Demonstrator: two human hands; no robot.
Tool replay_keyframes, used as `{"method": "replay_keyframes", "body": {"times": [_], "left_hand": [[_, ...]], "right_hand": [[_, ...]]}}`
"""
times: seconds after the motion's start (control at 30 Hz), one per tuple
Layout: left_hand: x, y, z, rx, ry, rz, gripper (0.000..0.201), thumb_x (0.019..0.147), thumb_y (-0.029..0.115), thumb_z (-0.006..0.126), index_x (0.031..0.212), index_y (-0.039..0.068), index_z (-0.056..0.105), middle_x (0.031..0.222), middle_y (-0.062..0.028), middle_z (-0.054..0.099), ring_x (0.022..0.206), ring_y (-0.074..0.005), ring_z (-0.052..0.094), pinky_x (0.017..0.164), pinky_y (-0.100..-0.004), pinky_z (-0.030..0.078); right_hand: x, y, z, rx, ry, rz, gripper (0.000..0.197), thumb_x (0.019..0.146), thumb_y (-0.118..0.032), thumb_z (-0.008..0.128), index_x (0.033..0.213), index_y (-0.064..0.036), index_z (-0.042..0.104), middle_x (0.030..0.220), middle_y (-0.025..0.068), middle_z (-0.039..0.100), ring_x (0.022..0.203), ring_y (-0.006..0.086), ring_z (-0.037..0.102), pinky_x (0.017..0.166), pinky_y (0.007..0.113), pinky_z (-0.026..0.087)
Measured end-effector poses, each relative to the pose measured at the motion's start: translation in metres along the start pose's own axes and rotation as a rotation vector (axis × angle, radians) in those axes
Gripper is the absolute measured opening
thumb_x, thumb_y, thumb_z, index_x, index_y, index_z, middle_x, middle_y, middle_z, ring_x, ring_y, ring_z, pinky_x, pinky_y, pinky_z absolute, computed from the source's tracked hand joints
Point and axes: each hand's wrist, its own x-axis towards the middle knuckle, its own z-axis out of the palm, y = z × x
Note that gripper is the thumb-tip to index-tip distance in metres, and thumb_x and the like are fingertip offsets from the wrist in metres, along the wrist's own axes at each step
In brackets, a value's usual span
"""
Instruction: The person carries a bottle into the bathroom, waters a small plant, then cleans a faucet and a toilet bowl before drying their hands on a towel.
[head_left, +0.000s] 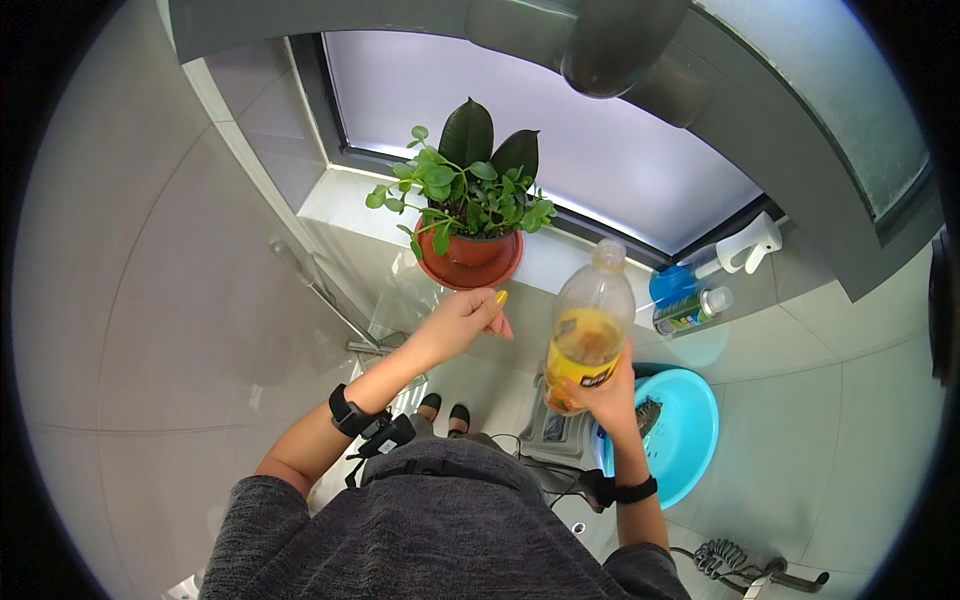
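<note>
In my right hand (606,390) is a clear plastic bottle (592,300) with a yellow label, gripped around its lower part. Its neck points up toward the window, and no cap shows on it. My left hand (465,325) is closed, with a small yellow bottle cap (501,297) pinched at the fingertips. Just beyond that hand, a potted plant (470,190) with small round leaves and two large dark ones stands on the sill. Its reddish-brown pot sits in a matching saucer (500,272). How much liquid the bottle holds is hard to make out.
On the right of the white windowsill (545,262) are a spray bottle (735,250) with a white trigger and a can (690,310). A turquoise basin (690,440) stands below at the right. Above the sill, a grey window frame (780,130) juts inward.
</note>
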Motion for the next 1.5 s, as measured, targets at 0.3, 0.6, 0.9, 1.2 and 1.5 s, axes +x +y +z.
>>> {"method": "replay_keyframes", "body": {"times": [0.3,0.6,0.9,1.2,1.5], "left_hand": [[-0.062,0.06,0.02,0.272,0.417,0.165,0.03,0.079,0.005,0.064,0.108,0.006,0.056,0.068,0.004,0.043,0.066,-0.0055,0.043,0.063,-0.0219,0.038],[-0.177,0.037,0.017,0.257,0.746,-0.036,0.024,0.086,0.016,0.064,0.107,0.006,0.062,0.07,0.0054,0.049,0.063,-0.0048,0.045,0.059,-0.0222,0.039],[-0.317,0.014,0.061,0.214,1.077,-0.215,0.031,0.072,0.007,0.073,0.102,0.004,0.061,0.064,0.0048,0.05,0.058,-0.0039,0.047,0.056,-0.0204,0.042],[-0.42,-0.05,0.122,0.513,1.224,-0.391,0.038,0.067,0.015,0.071,0.103,0.012,0.059,0.063,-0.0037,0.06,0.059,-0.0162,0.062,0.056,-0.0283,0.048],[-0.517,-0.241,0.14,0.344,1.579,-0.815,0.038,0.066,0.019,0.072,0.099,0.014,0.056,0.07,-0.0075,0.064,0.067,-0.0283,0.064,0.059,-0.0386,0.049]], "right_hand": [[-0.016,0.024,0.055,0.064,-0.335,-0.119,0.096,0.06,-0.027,0.086,0.134,-0.0019,0.031,0.116,0.0167,0.058,0.108,0.0246,0.059,0.091,0.035,0.047],[-0.033,-0.001,0.131,-0.032,-0.638,-0.297,0.093,0.059,-0.033,0.085,0.131,-0.0039,0.035,0.118,0.0191,0.055,0.11,0.0352,0.055,0.092,0.041,0.045],[-0.108,-0.004,0.211,-0.059,-0.945,-0.511,0.092,0.061,-0.033,0.084,0.133,-0.0048,0.034,0.129,0.0209,0.046,0.12,0.0368,0.045,0.099,0.044,0.04],[-0.213,0.007,0.266,-0.256,-1.159,-0.634,0.092,0.067,-0.02,0.081,0.139,-0.0029,0.027,0.134,0.0229,0.038,0.122,0.0415,0.041,0.1,0.045,0.038],[-0.266,0.052,0.286,-0.432,-1.274,-0.554,0.076,0.077,-0.018,0.073,0.137,0.0017,0.031,0.128,0.025,0.046,0.118,0.0386,0.048,0.094,0.042,0.043]]}}
